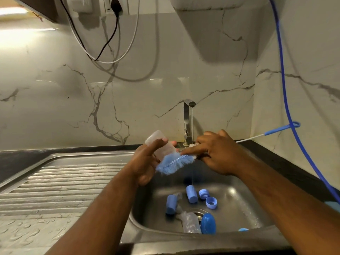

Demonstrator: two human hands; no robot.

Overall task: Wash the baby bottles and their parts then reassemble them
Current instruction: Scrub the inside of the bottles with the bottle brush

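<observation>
Grips clear bottle in left hand, tilted, over sink with blue caps loose inside. Clasps blue brush in right hand, bristles at bottle mouth.

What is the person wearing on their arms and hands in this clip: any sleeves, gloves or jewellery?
Nothing shows. The left hand and right hand are bare, without gloves, and both forearms are uncovered to the frame edge. No watch, bracelet or ring is visible.
</observation>
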